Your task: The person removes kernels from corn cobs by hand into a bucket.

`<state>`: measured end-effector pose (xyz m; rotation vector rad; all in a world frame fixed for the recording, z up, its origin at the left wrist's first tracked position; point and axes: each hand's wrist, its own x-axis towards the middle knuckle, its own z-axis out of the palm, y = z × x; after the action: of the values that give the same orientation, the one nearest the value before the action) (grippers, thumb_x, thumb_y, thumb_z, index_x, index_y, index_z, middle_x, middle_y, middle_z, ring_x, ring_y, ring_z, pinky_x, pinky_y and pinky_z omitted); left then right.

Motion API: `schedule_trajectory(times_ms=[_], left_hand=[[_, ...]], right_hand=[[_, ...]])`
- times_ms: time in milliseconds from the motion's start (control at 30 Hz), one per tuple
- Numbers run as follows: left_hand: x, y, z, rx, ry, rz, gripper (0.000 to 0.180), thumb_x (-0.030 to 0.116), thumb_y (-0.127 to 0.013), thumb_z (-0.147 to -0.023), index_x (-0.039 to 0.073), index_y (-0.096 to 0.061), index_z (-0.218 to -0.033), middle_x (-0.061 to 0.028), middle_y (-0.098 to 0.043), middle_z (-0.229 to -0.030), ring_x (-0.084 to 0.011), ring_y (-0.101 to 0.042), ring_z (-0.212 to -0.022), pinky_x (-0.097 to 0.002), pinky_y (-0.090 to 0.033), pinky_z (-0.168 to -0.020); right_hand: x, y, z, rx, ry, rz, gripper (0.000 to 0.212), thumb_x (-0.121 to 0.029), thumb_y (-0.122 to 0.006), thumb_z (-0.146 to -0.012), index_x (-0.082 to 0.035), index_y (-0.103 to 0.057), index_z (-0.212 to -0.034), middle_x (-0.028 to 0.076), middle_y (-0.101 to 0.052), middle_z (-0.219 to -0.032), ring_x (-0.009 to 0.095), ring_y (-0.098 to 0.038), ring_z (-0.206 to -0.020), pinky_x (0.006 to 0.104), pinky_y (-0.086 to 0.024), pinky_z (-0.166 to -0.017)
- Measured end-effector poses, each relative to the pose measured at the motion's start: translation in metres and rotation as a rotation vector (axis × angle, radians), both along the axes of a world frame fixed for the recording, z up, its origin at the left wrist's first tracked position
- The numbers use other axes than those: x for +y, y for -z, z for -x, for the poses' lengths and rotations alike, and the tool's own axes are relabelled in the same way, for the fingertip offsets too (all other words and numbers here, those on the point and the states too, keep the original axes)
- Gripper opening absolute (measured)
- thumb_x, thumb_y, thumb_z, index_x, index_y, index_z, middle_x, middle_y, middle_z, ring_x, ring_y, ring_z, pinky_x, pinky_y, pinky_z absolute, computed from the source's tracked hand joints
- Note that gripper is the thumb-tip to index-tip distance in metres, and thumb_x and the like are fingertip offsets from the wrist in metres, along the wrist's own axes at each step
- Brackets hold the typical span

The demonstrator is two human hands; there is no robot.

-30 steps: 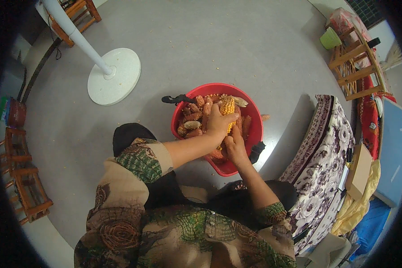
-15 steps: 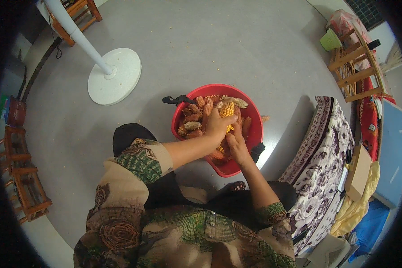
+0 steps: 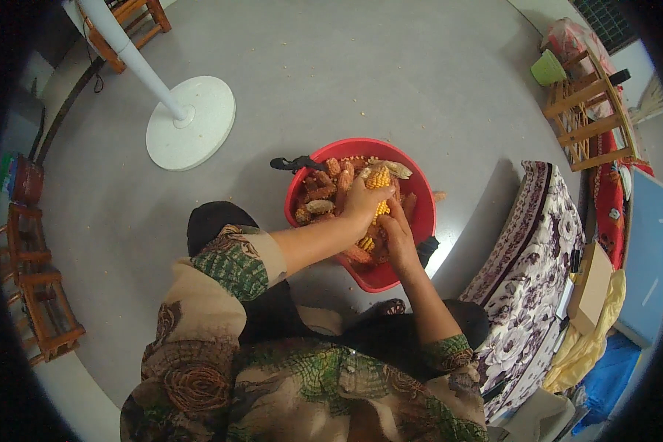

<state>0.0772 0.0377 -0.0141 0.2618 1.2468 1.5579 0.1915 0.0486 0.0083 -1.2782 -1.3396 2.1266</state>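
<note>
A red basin (image 3: 426, 193) with black handles stands on the floor before me, holding several bare reddish corn cobs (image 3: 320, 193) and loose kernels. Over its middle, an ear of yellow corn (image 3: 378, 179) is tilted in my hands. My left hand (image 3: 362, 205) wraps round the ear from the left. From the right, my right hand (image 3: 398, 232) is closed against its lower part, the thumb side pressed to the kernels. Its fingertips are partly hidden. Another piece with yellow kernels (image 3: 367, 243) lies below my hands in the basin.
A white stand with a round base (image 3: 191, 125) is at the far left. Wooden stools (image 3: 48, 309) line the left side. On the right are a flower-patterned cloth (image 3: 519, 295), a cardboard box (image 3: 591, 289) and a wooden rack (image 3: 586, 110). Stray kernels dot the grey floor.
My right hand has shifted slightly up and along the ear. The left hand keeps its hold. The whole view has moved by a few pixels.
</note>
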Motion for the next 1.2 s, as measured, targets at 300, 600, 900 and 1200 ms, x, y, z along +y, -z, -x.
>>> schedule_trajectory(times_ms=[300,600,900,1200], left_hand=[[-0.012,-0.012,-0.010,0.435,0.155,0.171,0.049,0.017,-0.066,-0.075,-0.008,-0.045,-0.111,-0.0175,-0.051,-0.107,-0.0246,-0.049,-0.100,-0.0341,-0.040,-0.087],[0.001,0.006,-0.002,0.067,0.048,0.086,0.054,0.013,-0.067,-0.075,-0.005,-0.041,-0.119,-0.0160,-0.053,-0.108,-0.0228,-0.054,-0.095,-0.0342,-0.045,-0.082],[0.002,0.007,-0.001,0.105,-0.098,0.240,0.075,0.006,-0.068,-0.073,-0.002,-0.025,-0.134,-0.0205,-0.047,-0.121,-0.0267,-0.048,-0.110,-0.0375,-0.039,-0.094],[-0.004,0.005,-0.012,0.039,-0.138,0.025,0.054,0.008,-0.073,-0.066,-0.004,-0.042,-0.108,-0.0179,-0.052,-0.103,-0.0258,-0.052,-0.096,-0.0353,-0.045,-0.081]], right_hand=[[-0.006,0.005,-0.003,0.029,-0.039,-0.113,0.053,-0.010,-0.036,-0.086,-0.009,-0.023,-0.138,0.007,-0.046,-0.114,0.015,-0.052,-0.091,0.0258,-0.048,-0.074],[-0.002,0.007,-0.001,0.030,0.013,-0.009,0.058,-0.010,-0.036,-0.082,-0.011,-0.025,-0.139,0.001,-0.052,-0.076,0.007,-0.045,-0.056,0.0202,-0.036,-0.046],[-0.004,0.017,-0.002,-0.050,-0.147,-0.200,0.062,-0.016,-0.042,-0.084,-0.004,-0.018,-0.140,0.005,-0.051,-0.080,0.011,-0.046,-0.056,0.0235,-0.038,-0.048],[-0.012,0.029,0.002,-0.277,-0.155,-0.552,0.064,-0.011,-0.042,-0.079,-0.001,-0.018,-0.138,0.019,-0.057,-0.090,0.021,-0.058,-0.069,0.0319,-0.047,-0.060]])
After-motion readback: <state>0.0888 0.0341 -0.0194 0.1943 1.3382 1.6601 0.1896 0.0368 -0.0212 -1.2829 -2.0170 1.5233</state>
